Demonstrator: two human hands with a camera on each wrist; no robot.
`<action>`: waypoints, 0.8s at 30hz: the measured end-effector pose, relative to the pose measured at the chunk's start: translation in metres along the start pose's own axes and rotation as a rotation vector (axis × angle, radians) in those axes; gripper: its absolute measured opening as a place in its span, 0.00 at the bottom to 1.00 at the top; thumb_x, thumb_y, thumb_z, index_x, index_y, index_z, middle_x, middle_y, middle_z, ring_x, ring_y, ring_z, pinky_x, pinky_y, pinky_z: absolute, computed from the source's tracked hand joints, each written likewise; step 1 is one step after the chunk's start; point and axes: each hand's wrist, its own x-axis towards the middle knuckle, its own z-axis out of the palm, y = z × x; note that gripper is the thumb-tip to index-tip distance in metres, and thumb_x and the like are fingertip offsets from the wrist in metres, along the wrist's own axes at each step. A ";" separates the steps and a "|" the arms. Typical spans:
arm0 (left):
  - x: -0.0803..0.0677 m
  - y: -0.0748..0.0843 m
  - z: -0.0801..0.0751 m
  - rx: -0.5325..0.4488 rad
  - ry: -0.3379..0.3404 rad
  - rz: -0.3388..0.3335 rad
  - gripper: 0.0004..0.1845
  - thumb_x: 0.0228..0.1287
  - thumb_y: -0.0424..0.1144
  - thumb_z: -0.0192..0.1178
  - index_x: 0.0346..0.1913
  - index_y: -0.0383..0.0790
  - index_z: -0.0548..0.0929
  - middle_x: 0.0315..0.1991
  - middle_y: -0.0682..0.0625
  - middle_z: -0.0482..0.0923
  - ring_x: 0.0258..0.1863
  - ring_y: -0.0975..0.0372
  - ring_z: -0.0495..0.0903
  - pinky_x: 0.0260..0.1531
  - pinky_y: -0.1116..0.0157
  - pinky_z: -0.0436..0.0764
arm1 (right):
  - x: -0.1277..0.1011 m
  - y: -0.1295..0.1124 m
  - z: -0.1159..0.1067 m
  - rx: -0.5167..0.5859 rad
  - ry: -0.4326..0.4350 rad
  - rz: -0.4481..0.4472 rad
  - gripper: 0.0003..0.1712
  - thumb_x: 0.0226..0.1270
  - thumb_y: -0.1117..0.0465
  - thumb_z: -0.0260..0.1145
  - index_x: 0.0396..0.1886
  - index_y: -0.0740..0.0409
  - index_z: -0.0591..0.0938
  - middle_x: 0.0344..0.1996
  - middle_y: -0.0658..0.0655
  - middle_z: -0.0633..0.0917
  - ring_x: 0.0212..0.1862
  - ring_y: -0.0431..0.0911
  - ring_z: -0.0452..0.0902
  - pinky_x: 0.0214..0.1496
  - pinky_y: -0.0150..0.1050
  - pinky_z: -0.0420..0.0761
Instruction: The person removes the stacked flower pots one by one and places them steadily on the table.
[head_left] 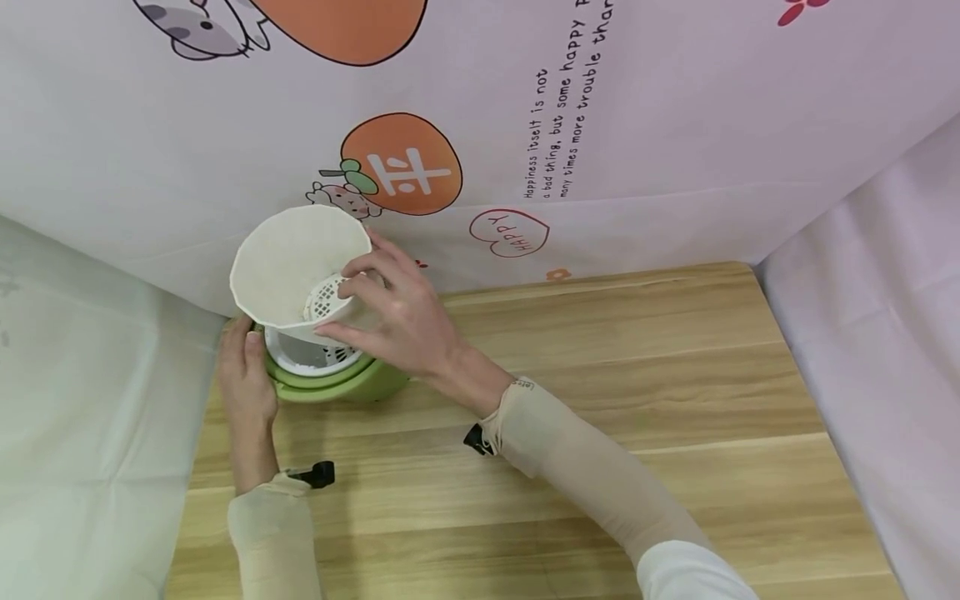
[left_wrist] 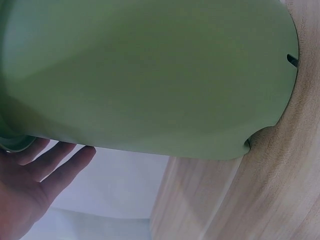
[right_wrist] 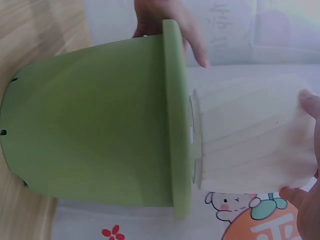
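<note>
A white flowerpot [head_left: 281,258], with a many-sided rim and a perforated base, is tilted above the green flowerpot [head_left: 330,390]. My right hand [head_left: 401,312] grips its wall near the rim, some fingers reaching over the inside. Within the green pot sits another white pot [head_left: 282,354] with slots low down; the rest of it is hidden. At the left of the green pot, my left hand [head_left: 247,383] holds the rim between thumb and fingers. In the left wrist view the fingers [left_wrist: 65,162] lie along the green outer wall.
The pots stand at the back left of a wooden table [head_left: 600,400]. Right behind them rises a printed white cloth [head_left: 465,108]. A plain pale cloth [head_left: 82,392] closes off the left side, and another cloth [head_left: 877,275] hangs at the right.
</note>
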 end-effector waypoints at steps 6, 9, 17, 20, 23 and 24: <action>-0.001 0.003 -0.001 0.009 -0.025 -0.040 0.33 0.77 0.60 0.40 0.68 0.38 0.74 0.67 0.35 0.70 0.68 0.42 0.64 0.71 0.45 0.56 | 0.002 0.001 -0.011 0.026 0.027 0.028 0.24 0.51 0.47 0.81 0.31 0.62 0.84 0.40 0.58 0.82 0.57 0.54 0.77 0.75 0.42 0.61; -0.001 0.003 -0.001 0.013 -0.023 -0.031 0.31 0.78 0.57 0.41 0.68 0.37 0.74 0.66 0.34 0.70 0.68 0.41 0.64 0.71 0.45 0.57 | 0.001 0.003 -0.016 0.034 0.041 0.033 0.23 0.50 0.47 0.81 0.31 0.62 0.84 0.40 0.59 0.82 0.60 0.57 0.76 0.74 0.42 0.63; -0.001 0.003 -0.001 0.016 -0.023 -0.043 0.27 0.80 0.51 0.41 0.68 0.38 0.74 0.66 0.34 0.71 0.67 0.42 0.65 0.70 0.47 0.58 | 0.000 0.008 -0.024 0.034 0.065 0.033 0.24 0.48 0.48 0.82 0.31 0.62 0.84 0.40 0.60 0.83 0.63 0.59 0.73 0.73 0.42 0.64; -0.002 0.003 -0.002 0.018 -0.024 -0.044 0.27 0.80 0.51 0.41 0.68 0.37 0.74 0.66 0.34 0.70 0.68 0.42 0.64 0.71 0.47 0.57 | -0.001 0.009 -0.026 0.032 0.071 0.030 0.25 0.47 0.48 0.83 0.31 0.62 0.84 0.40 0.60 0.83 0.62 0.59 0.74 0.74 0.43 0.63; -0.002 0.004 -0.002 0.013 -0.024 -0.038 0.28 0.79 0.53 0.42 0.68 0.37 0.74 0.66 0.33 0.70 0.67 0.41 0.64 0.71 0.46 0.57 | -0.002 0.011 -0.030 0.035 0.077 0.038 0.24 0.46 0.49 0.83 0.31 0.63 0.84 0.41 0.61 0.82 0.63 0.59 0.73 0.74 0.44 0.63; -0.002 0.004 -0.002 0.012 -0.024 -0.036 0.29 0.79 0.54 0.42 0.68 0.38 0.74 0.66 0.33 0.70 0.67 0.41 0.64 0.71 0.45 0.57 | -0.003 0.011 -0.031 0.039 0.079 0.043 0.24 0.46 0.49 0.83 0.31 0.63 0.83 0.41 0.61 0.82 0.64 0.60 0.72 0.74 0.44 0.63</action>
